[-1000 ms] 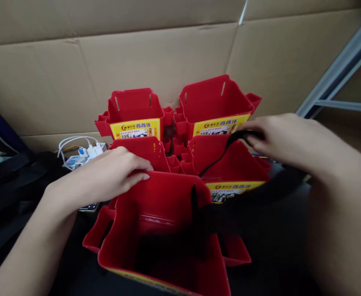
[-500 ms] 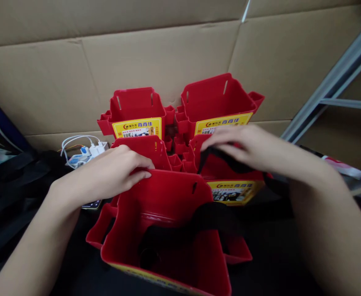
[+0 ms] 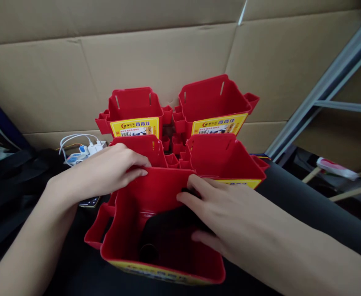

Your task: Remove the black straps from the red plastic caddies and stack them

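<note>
A red plastic box with small side pockets and a yellow label stands nearest to me, its mouth facing up. My left hand pinches the top rim of its back wall, thumb inside and fingers behind. At the right end of the same wall, my right hand is closed round a black strap, its fingers over the spot of the rim slot. The strap hangs down into the box, where its lower part merges with the shadow. My right hand hides the slot and the box's right side.
Several more red boxes stand behind in rows, among them one at the back right and one at the back left. A power strip with white plugs lies left. Cardboard walls the back; a metal frame leans at right.
My right hand has come left and down with the strap, from above the right box to the front box's back wall. My left hand keeps its grip on the rim.
</note>
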A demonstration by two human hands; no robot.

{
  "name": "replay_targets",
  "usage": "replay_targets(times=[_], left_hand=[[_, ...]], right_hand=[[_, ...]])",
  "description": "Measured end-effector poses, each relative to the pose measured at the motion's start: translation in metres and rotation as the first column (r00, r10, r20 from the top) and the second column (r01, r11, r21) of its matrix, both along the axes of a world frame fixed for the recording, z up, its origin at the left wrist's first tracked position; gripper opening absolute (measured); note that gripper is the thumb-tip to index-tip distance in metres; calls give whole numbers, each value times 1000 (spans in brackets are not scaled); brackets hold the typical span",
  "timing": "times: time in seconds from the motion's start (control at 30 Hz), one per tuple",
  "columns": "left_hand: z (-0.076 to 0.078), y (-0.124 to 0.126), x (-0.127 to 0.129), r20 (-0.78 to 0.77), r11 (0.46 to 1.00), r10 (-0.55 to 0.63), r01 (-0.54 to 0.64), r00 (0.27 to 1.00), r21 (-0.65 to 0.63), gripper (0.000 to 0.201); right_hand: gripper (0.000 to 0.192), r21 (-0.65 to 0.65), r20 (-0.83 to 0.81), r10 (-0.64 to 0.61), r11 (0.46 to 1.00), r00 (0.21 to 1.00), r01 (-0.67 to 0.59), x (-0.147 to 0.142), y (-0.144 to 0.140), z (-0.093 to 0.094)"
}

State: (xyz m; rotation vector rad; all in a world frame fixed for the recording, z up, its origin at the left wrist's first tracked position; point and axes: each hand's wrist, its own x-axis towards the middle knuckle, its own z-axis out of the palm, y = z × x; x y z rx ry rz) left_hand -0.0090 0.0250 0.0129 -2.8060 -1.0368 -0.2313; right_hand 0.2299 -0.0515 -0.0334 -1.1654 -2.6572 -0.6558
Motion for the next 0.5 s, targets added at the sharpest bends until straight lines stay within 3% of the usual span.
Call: replay_targets(times=[0.17, 0.27, 0.33, 0.43, 0.5], left_hand=[[0, -1, 2, -2, 1000, -9, 9, 1000, 1, 18], [0, -4, 3, -19, 1000, 16, -16, 1000, 21, 20], [0, -10, 2, -20, 997, 43, -42, 999, 71, 21], [-3, -31, -3, 52, 977, 81, -90, 995, 193, 29], [-10, -51, -4, 122, 991, 35, -50, 992, 123, 33]], right_hand=[[36, 2, 6, -3, 1000, 1000, 3, 6, 11, -5], [33, -93, -27, -34, 995, 999, 31, 2, 15, 16], [30, -158, -151, -10, 987, 988, -14, 3, 18, 36], [25, -89, -492, 33, 992, 870, -88, 11, 26, 61], [20, 21, -727, 20, 1000, 687, -7, 19, 32, 69]])
